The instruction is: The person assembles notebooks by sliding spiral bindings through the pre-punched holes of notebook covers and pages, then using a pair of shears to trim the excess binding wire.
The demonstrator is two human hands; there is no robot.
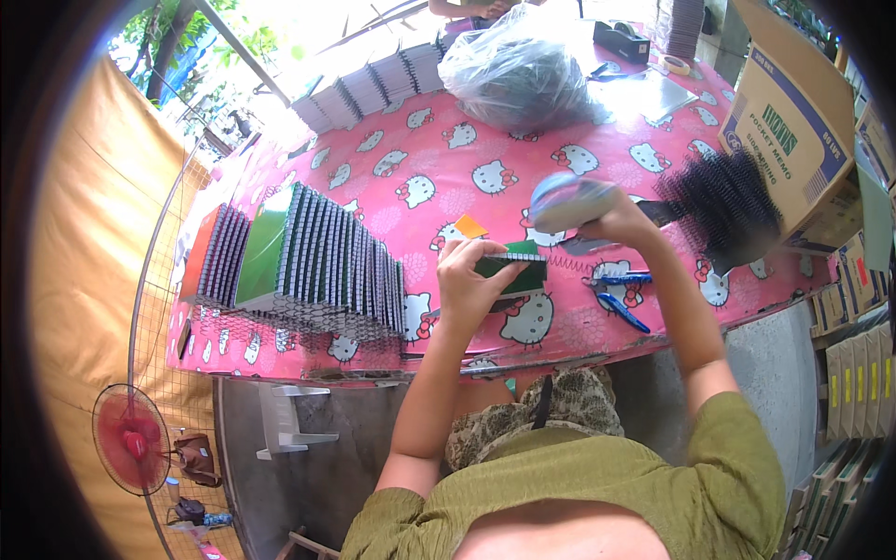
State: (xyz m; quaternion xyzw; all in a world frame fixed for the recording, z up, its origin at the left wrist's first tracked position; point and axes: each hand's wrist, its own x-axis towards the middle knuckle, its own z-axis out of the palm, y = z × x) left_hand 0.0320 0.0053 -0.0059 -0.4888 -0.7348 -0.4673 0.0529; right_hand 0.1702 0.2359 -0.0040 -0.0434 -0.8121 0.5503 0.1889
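My left hand (467,285) grips a small green notebook (527,271), thumb in front and fingers over its top. A thin spiral coil (571,265) sticks out from the notebook's right end. In my right hand (621,219) is a rounded pale object with bluish edges (565,203), smeared by motion; its kind cannot be made out. It is held above the table, over and to the right of the notebook. Blue-handled pliers (621,303) lie just right of the notebook, below my right forearm. An orange slip (471,226) lies behind my left hand.
Stacked green spiral notebooks (322,257) and orange ones (215,252) stand at left. Black coils (719,210) are heaped beside a cardboard box (793,131) at right. Behind are a plastic bag (518,70), white notebook stacks (373,84) and another person's hands (490,9).
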